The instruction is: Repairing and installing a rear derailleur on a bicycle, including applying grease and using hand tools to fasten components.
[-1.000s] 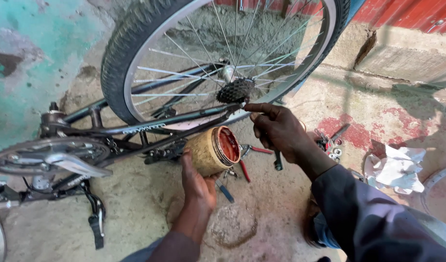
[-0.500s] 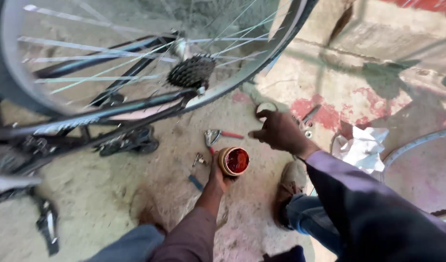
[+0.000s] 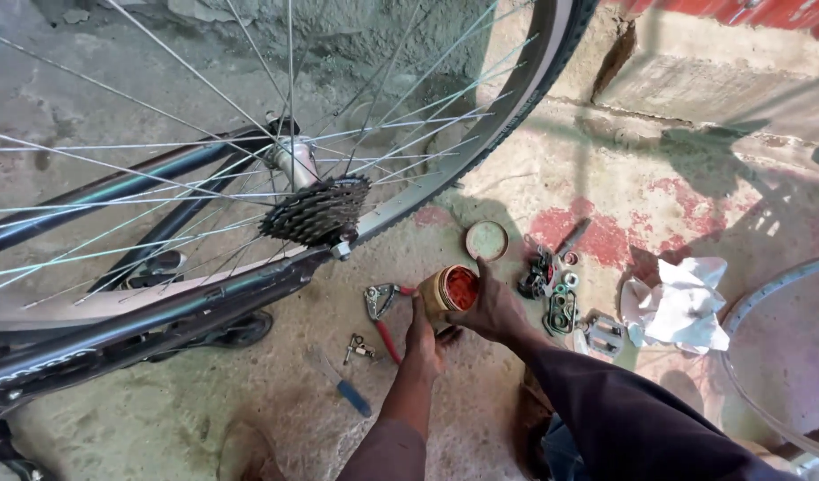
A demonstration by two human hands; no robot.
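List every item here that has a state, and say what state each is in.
Round yellow tin of red grease: open, tilted, gripped by left hand and right hand.
Round metal lid: off, flat on the ground.
Red-handled pliers: lying on the ground.
Black bicycle: upside down.
White crumpled rag: on the ground.

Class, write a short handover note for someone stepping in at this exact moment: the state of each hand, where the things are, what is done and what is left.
Left hand: holds the open tin of red grease from below, low over the ground.
Right hand: rests on the tin's side, fingers at its rim.
Things: the tin's lid lies on the ground just beyond; red-handled pliers beside the left hand; small parts and a white rag to the right. The upturned bicycle's rear cogs are above left.
Done: tin is open.
Left: no grease shows on the cogs; the lid is still off.
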